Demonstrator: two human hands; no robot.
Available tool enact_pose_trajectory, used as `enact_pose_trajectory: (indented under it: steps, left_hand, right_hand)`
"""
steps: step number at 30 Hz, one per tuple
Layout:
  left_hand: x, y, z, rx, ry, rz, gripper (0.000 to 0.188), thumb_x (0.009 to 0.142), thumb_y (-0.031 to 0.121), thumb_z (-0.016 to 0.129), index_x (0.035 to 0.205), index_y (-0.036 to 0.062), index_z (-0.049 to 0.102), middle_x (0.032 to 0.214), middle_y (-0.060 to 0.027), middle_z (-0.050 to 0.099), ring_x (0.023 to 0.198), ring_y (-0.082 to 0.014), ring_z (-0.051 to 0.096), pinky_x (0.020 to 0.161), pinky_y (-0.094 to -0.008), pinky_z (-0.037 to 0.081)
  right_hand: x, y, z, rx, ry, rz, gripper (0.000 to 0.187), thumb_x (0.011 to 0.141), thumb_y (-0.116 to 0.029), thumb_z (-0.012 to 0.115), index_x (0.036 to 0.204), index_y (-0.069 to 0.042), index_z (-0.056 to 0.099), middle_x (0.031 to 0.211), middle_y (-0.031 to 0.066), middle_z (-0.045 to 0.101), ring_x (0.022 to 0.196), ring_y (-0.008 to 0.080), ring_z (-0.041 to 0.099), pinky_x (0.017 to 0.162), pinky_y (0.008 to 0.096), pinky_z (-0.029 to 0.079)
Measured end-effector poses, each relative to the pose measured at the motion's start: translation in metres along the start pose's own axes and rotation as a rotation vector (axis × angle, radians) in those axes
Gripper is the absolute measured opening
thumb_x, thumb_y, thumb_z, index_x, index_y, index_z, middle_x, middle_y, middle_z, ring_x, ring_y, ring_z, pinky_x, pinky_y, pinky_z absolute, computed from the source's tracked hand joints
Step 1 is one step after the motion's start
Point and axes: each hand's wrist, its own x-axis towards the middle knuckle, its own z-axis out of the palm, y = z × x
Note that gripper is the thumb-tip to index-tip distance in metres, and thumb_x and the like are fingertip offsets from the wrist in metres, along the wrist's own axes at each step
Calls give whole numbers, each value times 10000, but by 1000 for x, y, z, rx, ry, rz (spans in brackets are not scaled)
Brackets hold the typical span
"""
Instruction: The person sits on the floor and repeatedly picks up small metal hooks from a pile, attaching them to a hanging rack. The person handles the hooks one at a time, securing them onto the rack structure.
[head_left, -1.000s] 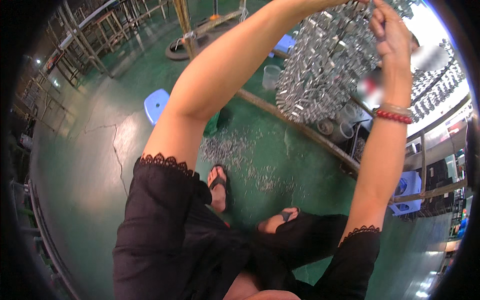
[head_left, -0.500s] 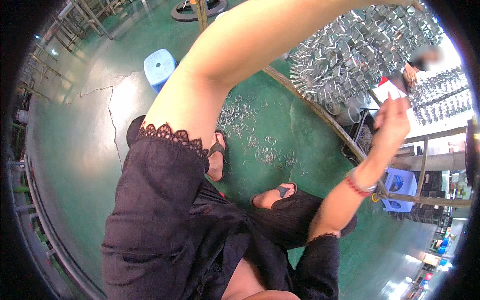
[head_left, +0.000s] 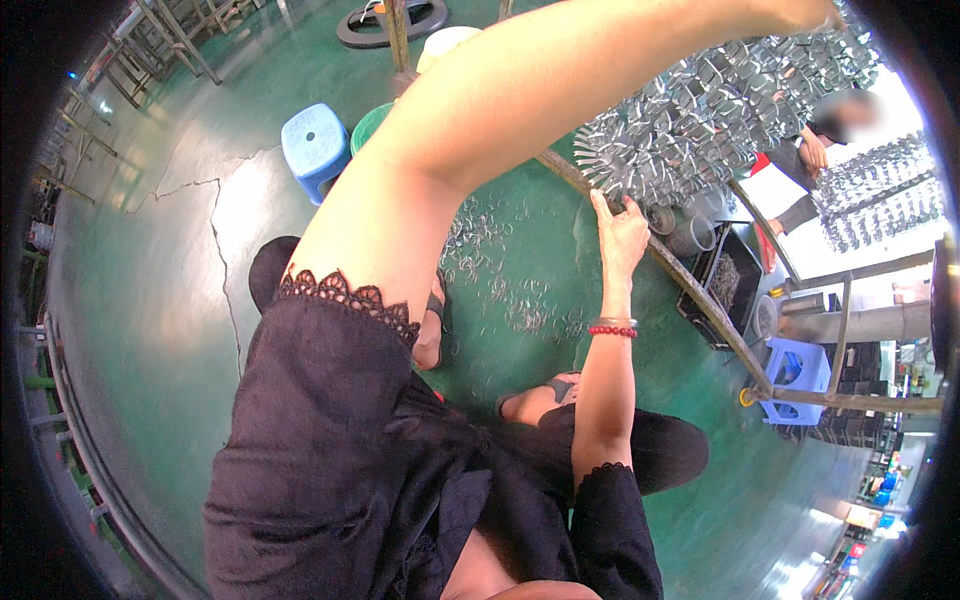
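Many shiny curved metal pieces (head_left: 690, 125) are packed in dense rows at the upper right. My left hand (head_left: 805, 15), at the end of a bare arm stretched across the view, is at their far upper edge; its fingers are largely hidden. My right hand (head_left: 622, 240), with a red bead bracelet and a pale bangle at the wrist, is raised to the lower left edge of the rows. Its thumb and forefinger are apart, the other fingers curled. Whether the fingertips touch a piece is unclear.
A wooden bar (head_left: 690, 275) runs below the rows, beside a black crate (head_left: 725, 285) and tubs (head_left: 690, 235). Thin metal bits (head_left: 520, 300) litter the green floor (head_left: 540, 220). Stools (head_left: 315, 140) stand left and right. Another person (head_left: 815, 150) is beyond the rows.
My right hand has swung left, from beside the other person to the lower edge of the metal pieces. My left arm has shifted slightly, its hand still at the far edge.
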Motion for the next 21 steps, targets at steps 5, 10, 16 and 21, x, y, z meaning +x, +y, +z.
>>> enact_pose_trajectory:
  steps: [5,10,16,21]
  left_hand:
    - [4,-7,15,27,-38,45,175,729,108,597,736,-59,647,779,-293,616,792,-445,619,704,-503,487]
    - [-5,0,-7,-32,13,132,215,672,168,696,693,-39,641,740,-259,618,755,-403,619,684,-466,481]
    - [1,-17,-1,-69,-13,134,225,702,175,701,749,-37,642,765,-239,632,762,-375,630,685,-435,484]
    - [-39,-23,-50,-122,-73,-47,307,727,271,723,853,-3,665,741,-155,655,701,-239,631,675,-367,485]
  right_hand:
    - [14,12,15,2,104,-53,362,799,-323,651,952,5,654,762,216,647,771,385,639,699,457,483]
    - [14,13,26,68,66,-68,271,806,-251,646,925,-8,660,793,196,654,767,358,643,676,439,480]
    - [16,35,21,202,-89,-146,217,840,-179,622,972,-7,625,721,140,626,678,271,606,595,372,450]
    - [20,42,14,403,-418,-98,142,875,-137,580,961,-25,584,558,-31,450,430,45,393,375,224,323]
